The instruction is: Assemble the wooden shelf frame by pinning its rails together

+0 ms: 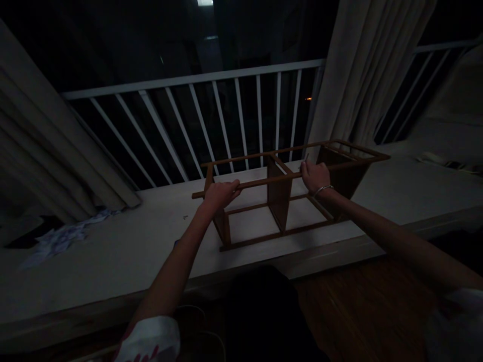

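Though dim, rack (279, 197) under left hand (222, 193), right hand (315, 177).

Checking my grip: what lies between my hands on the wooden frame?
Head view: only the wooden frame's bare top rail, its middle divider panel beneath.

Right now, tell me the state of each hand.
Left hand: closed around the near top rail of the wooden shelf frame.
Right hand: closed on the same rail, farther along.
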Tool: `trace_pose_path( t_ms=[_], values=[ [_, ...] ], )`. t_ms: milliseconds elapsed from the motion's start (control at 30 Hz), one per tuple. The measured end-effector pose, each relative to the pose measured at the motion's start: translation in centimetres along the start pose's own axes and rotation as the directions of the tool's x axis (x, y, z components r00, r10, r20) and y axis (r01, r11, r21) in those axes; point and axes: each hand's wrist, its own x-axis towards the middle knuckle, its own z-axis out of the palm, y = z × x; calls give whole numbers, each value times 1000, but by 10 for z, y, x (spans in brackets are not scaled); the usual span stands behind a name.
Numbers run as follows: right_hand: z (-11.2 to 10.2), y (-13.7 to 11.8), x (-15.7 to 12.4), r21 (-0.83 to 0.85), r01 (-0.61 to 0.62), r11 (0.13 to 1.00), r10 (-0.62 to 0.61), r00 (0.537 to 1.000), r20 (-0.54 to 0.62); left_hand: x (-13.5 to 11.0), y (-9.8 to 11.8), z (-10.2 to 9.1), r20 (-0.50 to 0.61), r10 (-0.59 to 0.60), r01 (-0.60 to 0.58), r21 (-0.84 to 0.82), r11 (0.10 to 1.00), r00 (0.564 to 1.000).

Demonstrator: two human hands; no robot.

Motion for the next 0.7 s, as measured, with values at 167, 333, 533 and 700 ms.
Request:
trace_pose_path(
  t_ms=[167, 333, 533, 700],
  values=[
    [-1, -2, -6, -26, -46, 999, 44, 998, -44, -4, 2, -1, -22, 1, -1, 3, 1000, 1000],
    [3, -4, -6, -35, -113, 993, 109, 988, -106, -8, 5, -3, -36, 1, -1, -5, 1000, 999],
    [4, -6, -6, -37, -159, 987, 153, 980, -126, -12, 8, -6, -23, -40, 39, -36, 999, 999],
    [6, -4, -8, -44, -158, 987, 150, 978, -144, -15, 9, -6, -41, -58, 55, -54, 997, 997]
  ],
)
